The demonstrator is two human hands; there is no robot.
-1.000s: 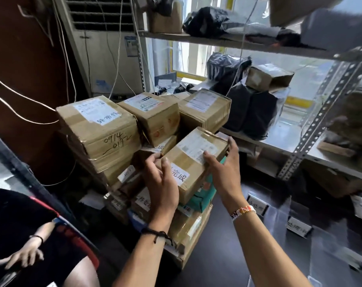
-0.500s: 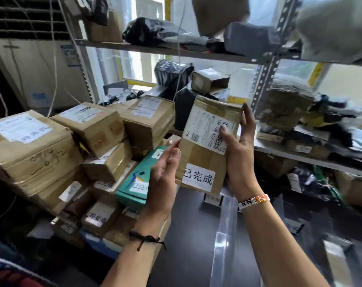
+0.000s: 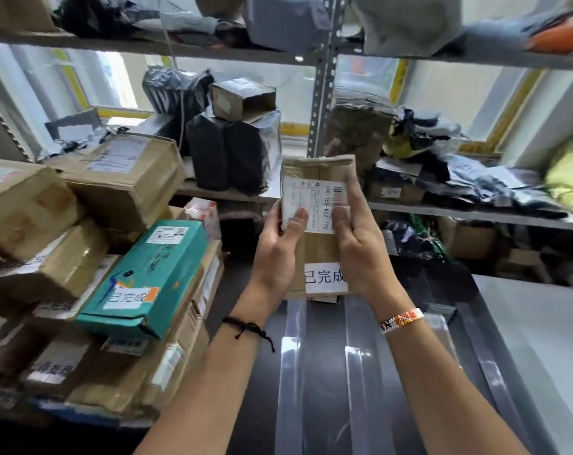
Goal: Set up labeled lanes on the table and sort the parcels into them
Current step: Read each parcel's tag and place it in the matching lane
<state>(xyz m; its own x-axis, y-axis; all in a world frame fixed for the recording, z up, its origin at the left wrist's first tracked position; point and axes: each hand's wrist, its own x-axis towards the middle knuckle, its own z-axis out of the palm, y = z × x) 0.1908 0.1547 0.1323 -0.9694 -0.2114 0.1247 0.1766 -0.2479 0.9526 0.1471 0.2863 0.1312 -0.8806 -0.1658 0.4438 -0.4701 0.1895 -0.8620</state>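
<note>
I hold a brown cardboard parcel upright above the dark table. It carries a white shipping label and a white tag with Chinese characters near its lower edge. My left hand grips its left side, thumb on the shipping label. My right hand grips its right side. Clear acrylic lane dividers run along the table below the parcel. A stack of parcels fills the left, with a teal box on top that bears the same kind of tag.
Metal shelving stands behind the table, loaded with black bags, a small box and grey mailers. A light surface lies at the right. A small label stand peeks out under the parcel.
The parcel came off the stack at the left, turned upright and moved right over the lane dividers. My view swung right with it; both hands kept their grip.
</note>
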